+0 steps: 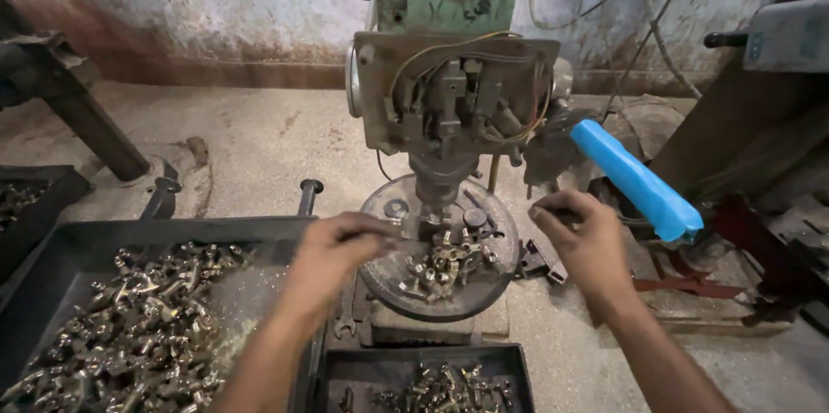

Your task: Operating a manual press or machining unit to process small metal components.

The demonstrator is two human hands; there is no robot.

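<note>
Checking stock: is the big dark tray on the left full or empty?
Partly full: the big dark tray holds a heap of small metal fittings, its far side bare.
</note>
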